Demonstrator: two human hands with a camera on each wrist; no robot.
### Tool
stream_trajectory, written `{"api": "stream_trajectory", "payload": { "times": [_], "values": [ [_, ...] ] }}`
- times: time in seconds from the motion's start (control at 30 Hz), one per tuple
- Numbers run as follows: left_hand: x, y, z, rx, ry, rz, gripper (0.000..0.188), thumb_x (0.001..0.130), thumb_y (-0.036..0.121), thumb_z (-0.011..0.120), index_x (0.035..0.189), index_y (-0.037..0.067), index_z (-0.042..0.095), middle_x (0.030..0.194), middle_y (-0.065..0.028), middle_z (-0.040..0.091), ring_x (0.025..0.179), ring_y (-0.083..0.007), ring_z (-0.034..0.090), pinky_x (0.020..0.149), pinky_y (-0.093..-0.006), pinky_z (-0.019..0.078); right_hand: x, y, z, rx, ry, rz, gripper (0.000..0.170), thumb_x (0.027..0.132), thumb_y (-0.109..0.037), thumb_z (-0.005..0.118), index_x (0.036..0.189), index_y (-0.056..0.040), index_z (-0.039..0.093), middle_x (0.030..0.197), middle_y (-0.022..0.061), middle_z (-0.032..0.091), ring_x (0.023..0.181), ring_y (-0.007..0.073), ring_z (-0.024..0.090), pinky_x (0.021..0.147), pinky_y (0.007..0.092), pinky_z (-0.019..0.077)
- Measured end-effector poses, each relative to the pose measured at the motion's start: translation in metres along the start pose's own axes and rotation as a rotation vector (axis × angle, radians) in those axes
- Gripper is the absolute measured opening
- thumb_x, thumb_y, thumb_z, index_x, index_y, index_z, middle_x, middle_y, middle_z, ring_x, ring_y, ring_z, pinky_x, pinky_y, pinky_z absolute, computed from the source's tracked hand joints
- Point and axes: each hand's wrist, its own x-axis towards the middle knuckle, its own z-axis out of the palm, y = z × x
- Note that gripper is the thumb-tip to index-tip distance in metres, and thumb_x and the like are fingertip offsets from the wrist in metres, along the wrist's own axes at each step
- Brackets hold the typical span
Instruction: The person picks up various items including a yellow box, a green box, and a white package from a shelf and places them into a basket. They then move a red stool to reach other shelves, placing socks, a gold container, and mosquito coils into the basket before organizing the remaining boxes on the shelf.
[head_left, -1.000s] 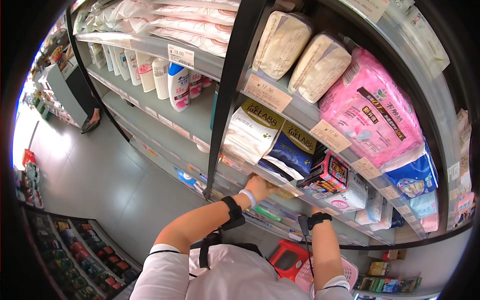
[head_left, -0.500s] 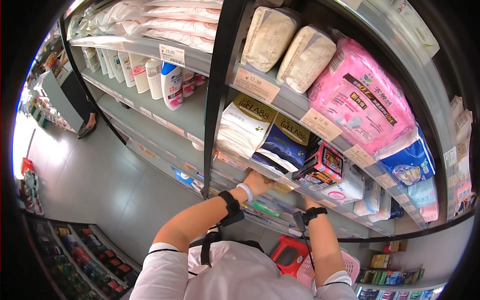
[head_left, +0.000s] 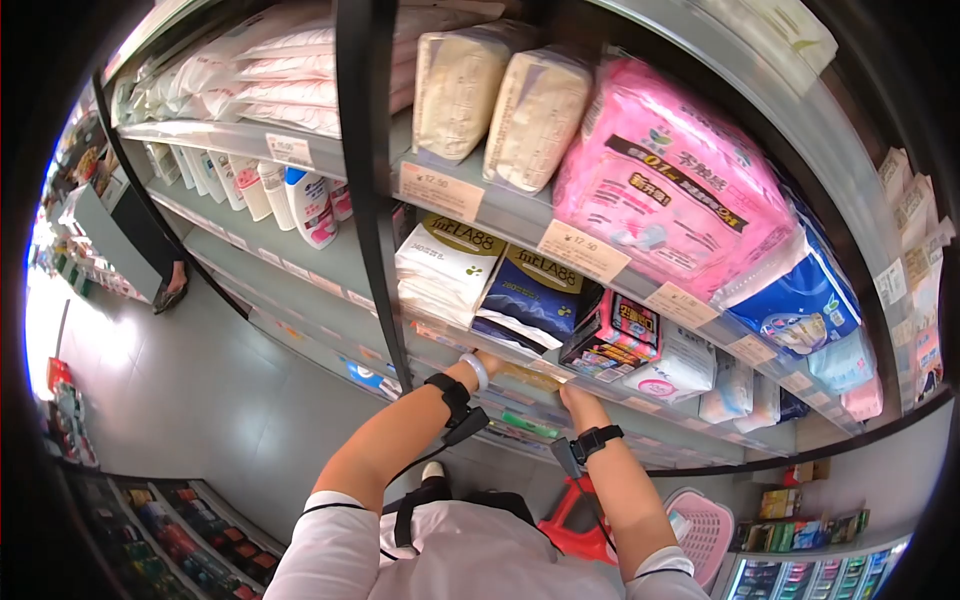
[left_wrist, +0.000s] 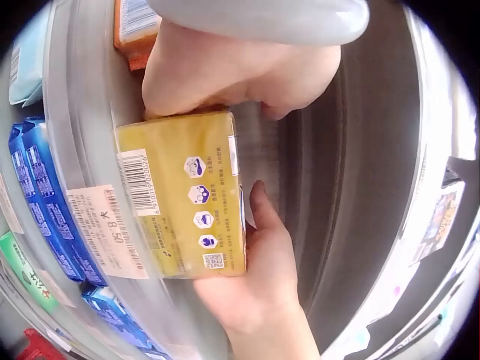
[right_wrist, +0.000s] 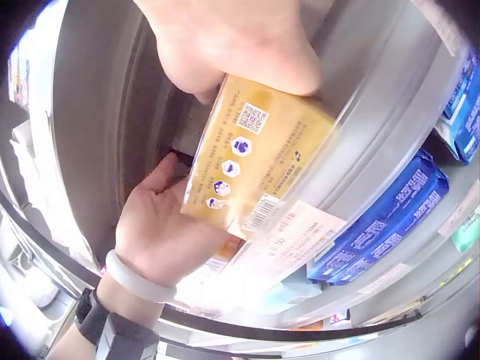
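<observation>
A yellow box (left_wrist: 184,195) with a barcode, QR code and hexagon icons sits at the front of a low shelf, behind the clear price rail. My left hand (left_wrist: 240,71), with a pale bracelet on its wrist, holds one end of it. At the other end my right hand (left_wrist: 259,281) grips it, thumb up along the back side. In the right wrist view, my right hand (right_wrist: 240,45) covers the near end of the box (right_wrist: 251,154), and my left hand (right_wrist: 161,225) is at the far end. Fingertips behind the box are hidden.
Above are a white pack (head_left: 445,270), a blue pack (head_left: 530,300) and a large pink pack (head_left: 665,190). Blue packs (left_wrist: 45,199) lie on a shelf below. A black upright (head_left: 368,180) divides the shelving. A red stool (head_left: 578,520) and pink basket (head_left: 705,535) stand below.
My right hand has come leftward to the box and now holds its right end. My left hand stays at its left side. The head view has turned to the right.
</observation>
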Motion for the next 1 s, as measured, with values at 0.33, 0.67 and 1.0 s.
{"api": "stream_trajectory", "payload": {
  "times": [0.33,0.67,1.0],
  "values": [
    [-0.005,-0.014,0.008,0.095,0.053,-0.058,0.046,0.090,0.032,0.049,0.126,0.004,0.047,0.128,-0.0124,0.049,0.117,-0.0236,0.044,0.100,-0.0318,0.0320,-0.081,-0.159,0.095,0.198,0.185,-0.177,0.041,0.086,-0.034,0.054,0.112,-0.0021,0.057,0.110,0.0167,0.059,0.100,0.0240,0.054,0.089,0.0339,0.0397],
    [-0.101,0.026,-0.011,-0.619,0.052,-0.218,0.048,0.092,0.027,0.050,0.129,-0.003,0.041,0.128,-0.0135,0.048,0.121,-0.0214,0.042,0.101,-0.0309,0.0323,-0.155,-0.187,0.080,0.038,0.437,-0.516,0.038,0.083,-0.022,0.063,0.114,-0.0012,0.054,0.108,0.0159,0.060,0.096,0.0246,0.059,0.083,0.0361,0.0461],
    [-0.122,0.032,0.075,-0.533,-0.354,-0.461,0.032,0.090,0.024,0.055,0.115,0.005,0.055,0.106,-0.0094,0.061,0.097,-0.0166,0.059,0.083,-0.0290,0.0464,-0.275,-0.125,0.062,0.084,0.709,-0.311,0.030,0.083,-0.018,0.063,0.108,-0.0023,0.058,0.101,0.0126,0.062,0.088,0.0190,0.062,0.069,0.0292,0.0520]
  ]
}}
